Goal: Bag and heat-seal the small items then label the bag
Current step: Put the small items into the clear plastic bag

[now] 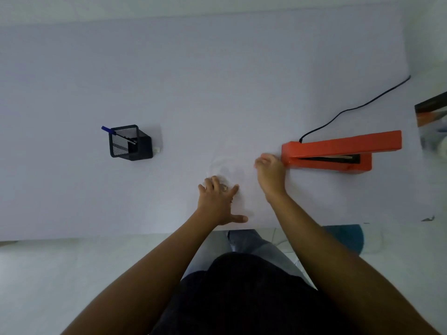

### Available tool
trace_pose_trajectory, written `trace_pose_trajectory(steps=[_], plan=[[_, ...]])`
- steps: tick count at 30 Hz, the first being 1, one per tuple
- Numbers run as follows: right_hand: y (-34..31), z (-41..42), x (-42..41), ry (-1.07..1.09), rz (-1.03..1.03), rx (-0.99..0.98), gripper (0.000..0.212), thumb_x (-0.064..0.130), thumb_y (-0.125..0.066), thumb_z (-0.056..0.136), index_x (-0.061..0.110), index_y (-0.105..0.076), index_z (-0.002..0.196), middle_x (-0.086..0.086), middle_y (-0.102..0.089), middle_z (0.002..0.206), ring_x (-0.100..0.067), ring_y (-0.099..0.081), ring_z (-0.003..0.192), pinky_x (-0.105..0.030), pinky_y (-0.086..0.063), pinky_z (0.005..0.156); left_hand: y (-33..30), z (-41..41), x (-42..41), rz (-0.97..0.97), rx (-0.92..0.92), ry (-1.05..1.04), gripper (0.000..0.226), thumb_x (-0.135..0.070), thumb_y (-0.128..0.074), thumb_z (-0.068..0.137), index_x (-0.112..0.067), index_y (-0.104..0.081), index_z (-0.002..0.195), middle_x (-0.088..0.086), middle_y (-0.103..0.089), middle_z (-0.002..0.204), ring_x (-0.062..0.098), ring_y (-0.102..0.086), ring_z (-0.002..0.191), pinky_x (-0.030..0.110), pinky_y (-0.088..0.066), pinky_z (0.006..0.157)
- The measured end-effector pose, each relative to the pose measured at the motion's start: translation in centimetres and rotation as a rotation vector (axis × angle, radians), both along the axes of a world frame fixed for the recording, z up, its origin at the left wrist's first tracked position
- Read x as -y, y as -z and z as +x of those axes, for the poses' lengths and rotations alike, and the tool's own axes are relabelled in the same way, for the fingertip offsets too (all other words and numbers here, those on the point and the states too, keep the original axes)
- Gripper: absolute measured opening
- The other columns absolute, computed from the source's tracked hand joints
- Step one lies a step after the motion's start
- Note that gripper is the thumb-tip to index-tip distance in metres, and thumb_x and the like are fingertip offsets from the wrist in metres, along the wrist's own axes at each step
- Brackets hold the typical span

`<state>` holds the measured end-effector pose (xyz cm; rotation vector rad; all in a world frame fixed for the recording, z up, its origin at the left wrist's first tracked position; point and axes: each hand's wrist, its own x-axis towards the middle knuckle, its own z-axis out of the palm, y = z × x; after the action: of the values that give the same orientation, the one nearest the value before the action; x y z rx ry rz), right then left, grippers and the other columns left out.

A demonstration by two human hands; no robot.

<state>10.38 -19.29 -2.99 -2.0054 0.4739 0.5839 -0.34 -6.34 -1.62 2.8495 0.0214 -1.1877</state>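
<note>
A table (pixel 217 68) is filling most of the frame. A pen holder (pixel 130 143) is standing on it at centre left, with a pen (pixel 116 133) leaning in it toward the upper left. A sealer (pixel 338 151) is lying on the table at centre right, its cord (pixel 350 110) trailing off toward the upper right. Between holder and sealer, lower centre, a bag (pixel 227 170) is lying flat; the left hand (pixel 217 201) is resting on its lower left part, and the right hand (pixel 271 172) is sitting at its right side, just left of the sealer
</note>
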Motion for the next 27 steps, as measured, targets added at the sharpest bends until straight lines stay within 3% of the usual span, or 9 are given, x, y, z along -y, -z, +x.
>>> trace_pose_trajectory(steps=[7,9,12,15,18,20,22,24,27], plan=[[0.4,0.6,-3.6,0.018,0.15,-0.256,0.069,0.02,-0.081,0.077,0.013,-0.051,0.138,-0.006,-0.067,0.121,-0.024,-0.065,0.109,-0.04,-0.053,0.099,-0.3,0.2,-0.4,-0.018,-0.031,0.018,0.102,-0.092,-0.035,0.071,-0.037,-0.013,0.154,0.024,-0.012,0.16,0.049,-0.012,0.144,0.062,-0.021,0.114],[0.2,1.0,-3.7,-0.017,0.153,-0.259,0.062,0.022,-0.084,0.075,0.013,-0.057,0.131,-0.005,-0.068,0.116,-0.021,-0.064,0.105,-0.032,-0.051,0.091,-0.4,0.1,-0.5,-0.014,-0.032,0.037,0.1,-0.091,-0.034,0.073,-0.036,-0.014,0.154,0.025,-0.014,0.159,0.05,-0.013,0.143,0.063,-0.021,0.113],[-0.2,1.3,-3.5,-0.082,0.163,-0.219,0.031,0.018,-0.083,0.079,0.012,-0.072,0.108,-0.003,-0.074,0.104,-0.017,-0.067,0.097,-0.025,-0.048,0.077,-0.7,0.3,-0.7,-0.01,-0.028,0.07,0.096,-0.089,-0.03,0.076,-0.035,-0.014,0.154,0.025,-0.016,0.159,0.049,-0.016,0.143,0.065,-0.02,0.112],[-0.7,1.2,-2.9,-0.097,0.176,-0.154,0.011,0.013,-0.082,0.08,0.015,-0.077,0.09,-0.002,-0.077,0.096,-0.015,-0.071,0.093,-0.021,-0.052,0.079,-1.2,0.9,-1.3,-0.068,-0.003,-0.016,0.086,-0.085,-0.026,0.082,-0.036,-0.021,0.152,0.025,-0.028,0.154,0.046,-0.031,0.138,0.061,-0.027,0.109],[-2.0,1.0,-2.3,-0.101,0.198,-0.124,0.012,0.01,-0.083,0.078,0.012,-0.078,0.089,-0.001,-0.078,0.092,-0.007,-0.072,0.086,-0.013,-0.052,0.075,-2.0,1.5,-3.8,-0.231,0.269,-0.374,0.066,-0.072,-0.04,0.088,-0.025,-0.042,0.134,0.015,-0.06,0.122,0.033,-0.058,0.11,0.048,-0.042,0.093],[-3.2,0.5,-1.9,-0.108,0.216,-0.113,0.013,0.008,-0.083,0.078,0.009,-0.078,0.09,0.0,-0.077,0.087,0.001,-0.07,0.076,-0.007,-0.05,0.068,-2.5,1.9,-6.2,-0.357,0.443,-0.619,0.064,-0.066,-0.06,0.082,-0.021,-0.043,0.124,0.007,-0.061,0.113,0.025,-0.061,0.102,0.044,-0.047,0.088],[-4.3,-0.2,-1.4,-0.125,0.226,-0.103,0.012,0.009,-0.083,0.078,0.011,-0.079,0.089,0.001,-0.078,0.086,0.003,-0.07,0.076,-0.007,-0.05,0.068,-3.0,2.8,-8.1,-0.54,0.414,-0.812,0.082,-0.064,-0.074,0.073,-0.019,-0.041,0.133,0.001,-0.055,0.12,0.019,-0.056,0.106,0.04,-0.049,0.091],[-5.4,-0.8,-0.8,-0.141,0.242,-0.091,0.012,0.011,-0.084,0.078,0.01,-0.08,0.089,-0.001,-0.079,0.088,-0.002,-0.072,0.081,-0.01,-0.052,0.073,-3.6,4.2,-9.1,-0.737,0.266,-0.826,0.084,-0.055,-0.08,0.072,-0.02,-0.044,0.14,-0.007,-0.053,0.126,0.011,-0.052,0.114,0.034,-0.045,0.098],[-7.2,-1.7,0.5,-0.114,0.262,-0.092,0.012,0.011,-0.083,0.079,0.009,-0.079,0.09,0.0,-0.079,0.086,0.002,-0.07,0.077,-0.008,-0.05,0.065,-4.4,6.1,-9.2,-0.947,0.172,-0.644,0.031,-0.036,-0.077,0.083,-0.02,-0.074,0.11,-0.01,-0.072,0.11,0.004,-0.065,0.104,0.039,-0.05,0.1]])
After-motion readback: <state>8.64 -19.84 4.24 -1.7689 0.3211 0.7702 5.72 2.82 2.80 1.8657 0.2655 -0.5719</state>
